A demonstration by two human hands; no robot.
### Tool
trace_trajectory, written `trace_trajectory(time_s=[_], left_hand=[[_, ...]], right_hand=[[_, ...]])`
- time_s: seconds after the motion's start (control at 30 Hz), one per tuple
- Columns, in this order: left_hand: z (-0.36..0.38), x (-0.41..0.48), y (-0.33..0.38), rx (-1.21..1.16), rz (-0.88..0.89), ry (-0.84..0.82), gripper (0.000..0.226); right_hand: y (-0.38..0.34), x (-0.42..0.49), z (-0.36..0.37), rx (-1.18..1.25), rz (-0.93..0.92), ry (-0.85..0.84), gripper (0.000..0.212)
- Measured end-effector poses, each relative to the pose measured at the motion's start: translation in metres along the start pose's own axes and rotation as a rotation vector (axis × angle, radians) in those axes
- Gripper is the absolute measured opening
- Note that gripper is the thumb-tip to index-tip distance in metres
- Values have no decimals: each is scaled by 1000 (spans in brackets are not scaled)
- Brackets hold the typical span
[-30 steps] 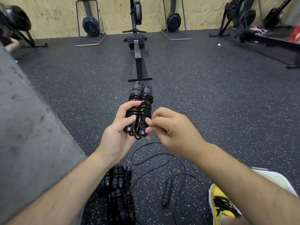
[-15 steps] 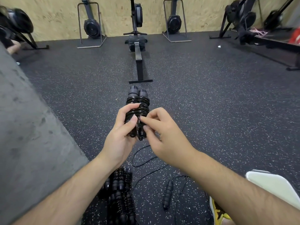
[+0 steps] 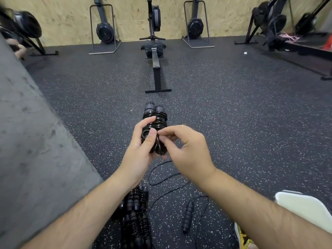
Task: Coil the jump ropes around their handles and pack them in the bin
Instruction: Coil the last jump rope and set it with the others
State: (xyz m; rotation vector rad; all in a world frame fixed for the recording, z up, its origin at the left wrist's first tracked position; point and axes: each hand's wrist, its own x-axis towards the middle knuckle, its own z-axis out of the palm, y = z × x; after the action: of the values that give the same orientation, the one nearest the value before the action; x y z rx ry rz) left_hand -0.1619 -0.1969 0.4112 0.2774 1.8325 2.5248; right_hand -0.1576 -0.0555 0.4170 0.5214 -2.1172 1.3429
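In the middle of the view, above the speckled black floor (image 3: 233,123), the person holds a coiled jump rope (image 3: 156,121) between both hands. Its two black handles lie side by side, their far ends (image 3: 152,108) pointing away from the person, and shiny black cord is wound round them in tight turns. The left hand (image 3: 140,153) grips the bundle from the left, fingers curled round its far side and the thumb (image 3: 151,136) pressed flat on the coils. The right hand (image 3: 188,151) comes in from the right and pinches the cord at the near part of the bundle between thumb and forefinger; its other fingers are loosely curled.

On the floor below the hands, near the person, a loose jump rope (image 3: 187,216) lies uncoiled, one handle to the right and its thin cord running in open loops to the left. Just left of it sits a pile of coiled ropes (image 3: 136,212), partly hidden by the left forearm. A pale, flat-looking object (image 3: 305,211) shows at the near right edge; I cannot tell what it is. A yellow shoe (image 3: 244,238) peeks out beside it. A grey concrete wall (image 3: 27,141) fills the left side. Farther off, a rowing machine (image 3: 156,56) stretches toward a plywood wall (image 3: 224,13).
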Motion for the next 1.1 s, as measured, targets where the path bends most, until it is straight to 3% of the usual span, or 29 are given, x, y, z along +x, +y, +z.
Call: trace_trajectory(time_s=[0.17,0.47,0.8,0.93,1.1], left_hand=[[-16,11,0,98,50,98,50],[-27,15,-10,206,14,139,69],[-49,20,-4,208,-34,212,36],[-65,20,-10,388,-4,206,33],[-86,18,-27,514,-23,209,43]], right_hand=[[-1,-2,6,101,128,-76,23],[-5,-3,33,11,232,-184,37],[-2,0,62,35,363,-246,49],[2,3,75,41,442,-267,62],[21,0,106,76,564,-264,53]])
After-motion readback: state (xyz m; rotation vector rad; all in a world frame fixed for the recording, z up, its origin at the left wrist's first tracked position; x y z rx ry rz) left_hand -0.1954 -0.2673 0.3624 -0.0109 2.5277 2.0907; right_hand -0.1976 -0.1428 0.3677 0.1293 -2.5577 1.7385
